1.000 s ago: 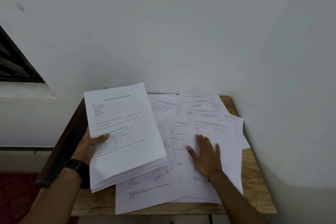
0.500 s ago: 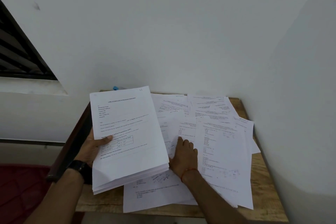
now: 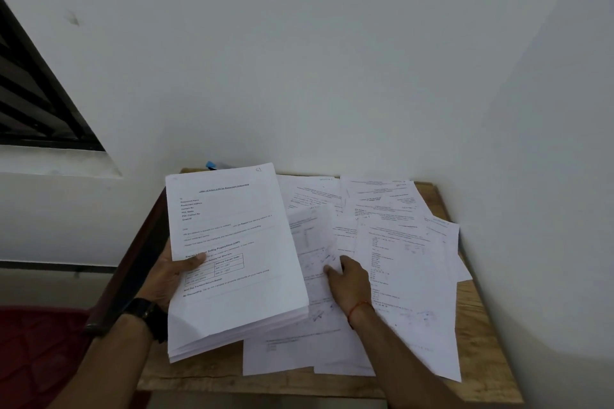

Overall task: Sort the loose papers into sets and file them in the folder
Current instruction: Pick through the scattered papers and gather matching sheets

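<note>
Your left hand clasps the thick stack from underneath, thumb pressed across the printed top page. That is a sensible hold, since the thumb clamps the pile against the palm and stops the sheets fanning out while the stack tilts up off the table. Your right hand has its fingers curled at the near edge of one sheet, apparently pinching it. The sheet is raised and blurred, so how far your fingers reach under it is hard to tell. It stands just beside the stack's right edge, which looks like the step of adding a matching page to the set you hold. The rest of the loose papers lie overlapped and askew across the tabletop, reaching to the wall on the right, with some corners hanging past the near edge. Much sorting looks left to do. A small blue thing peeks out behind the stack's top edge. It may belong to the folder, but too little shows to say. A dark watch sits on your left wrist. Mind the overhanging sheets, as a careless pull could drag them off.
</note>
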